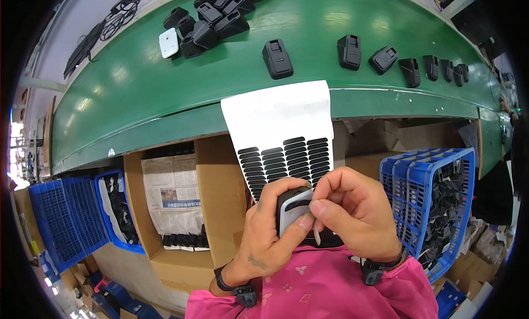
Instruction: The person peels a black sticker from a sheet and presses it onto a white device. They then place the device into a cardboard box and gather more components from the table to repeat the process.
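Observation:
My left hand (271, 225) wraps round a small black device with a grey face (287, 219), held upright in front of my body. Across that face lies a dark oblong sticker (295, 206), shaped like the ones on the sheet. My right hand (352, 211) pinches thumb and forefinger at the sticker's right end; the fingertips partly hide it. Below this pinch hangs a thin pale strip (317, 236), whose kind I cannot make out. A white sheet (275, 112) with rows of black oblong stickers (297, 156) drapes over the bench edge just beyond my hands.
On the green bench (165, 93) stand a single black cradle-shaped housing (278, 59), a row of similar ones (349, 52) rightward, and a pile (206, 32) at far left. Blue crates (69, 214) and a cardboard box (215, 192) are left; a blue basket (424, 209) of black parts is right.

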Action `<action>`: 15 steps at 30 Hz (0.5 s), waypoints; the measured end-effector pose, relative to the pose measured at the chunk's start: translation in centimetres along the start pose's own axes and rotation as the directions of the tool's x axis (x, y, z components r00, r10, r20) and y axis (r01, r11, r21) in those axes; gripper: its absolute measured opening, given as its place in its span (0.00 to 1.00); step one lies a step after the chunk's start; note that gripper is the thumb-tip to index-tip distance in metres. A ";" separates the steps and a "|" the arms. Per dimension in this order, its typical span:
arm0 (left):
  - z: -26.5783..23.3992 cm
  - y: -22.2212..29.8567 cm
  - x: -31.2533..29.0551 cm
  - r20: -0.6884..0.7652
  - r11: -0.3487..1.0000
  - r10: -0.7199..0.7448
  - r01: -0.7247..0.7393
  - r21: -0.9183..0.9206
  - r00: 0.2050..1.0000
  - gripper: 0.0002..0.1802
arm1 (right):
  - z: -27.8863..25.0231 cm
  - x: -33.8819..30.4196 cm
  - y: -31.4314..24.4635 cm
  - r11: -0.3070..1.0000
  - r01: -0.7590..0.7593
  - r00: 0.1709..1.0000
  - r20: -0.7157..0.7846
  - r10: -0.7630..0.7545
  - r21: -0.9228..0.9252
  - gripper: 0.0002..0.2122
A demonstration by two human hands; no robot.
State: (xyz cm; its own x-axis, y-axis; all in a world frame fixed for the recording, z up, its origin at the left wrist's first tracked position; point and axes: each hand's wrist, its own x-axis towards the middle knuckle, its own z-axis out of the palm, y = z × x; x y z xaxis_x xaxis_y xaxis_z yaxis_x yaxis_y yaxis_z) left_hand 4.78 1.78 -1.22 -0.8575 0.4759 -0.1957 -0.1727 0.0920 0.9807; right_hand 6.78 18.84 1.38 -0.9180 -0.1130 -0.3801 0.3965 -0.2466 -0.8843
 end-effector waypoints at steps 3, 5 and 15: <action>0.2 -0.1 -0.1 -0.025 1.000 0.005 -0.005 0.025 1.000 0.23 | 0.0 0.1 0.2 1.000 0.005 1.000 -0.001 -0.005 0.000 0.04; 0.2 -0.2 -0.1 -0.037 1.000 0.008 -0.007 0.031 0.999 0.23 | 0.0 0.1 0.3 1.000 0.008 1.000 0.002 -0.008 -0.011 0.04; 0.4 -0.3 0.2 -0.049 0.985 0.089 -0.080 0.153 0.995 0.23 | 0.0 0.3 0.5 1.000 -0.009 0.999 -0.035 0.009 0.002 0.04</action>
State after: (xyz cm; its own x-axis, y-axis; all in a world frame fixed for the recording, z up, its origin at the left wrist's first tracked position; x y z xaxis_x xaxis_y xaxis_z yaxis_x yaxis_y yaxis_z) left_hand 4.87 2.22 -1.51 -0.8922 0.4387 -0.1078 -0.0271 0.1864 0.9821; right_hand 6.68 18.64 0.85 -0.9139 -0.0814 -0.3976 0.4050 -0.2475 -0.8802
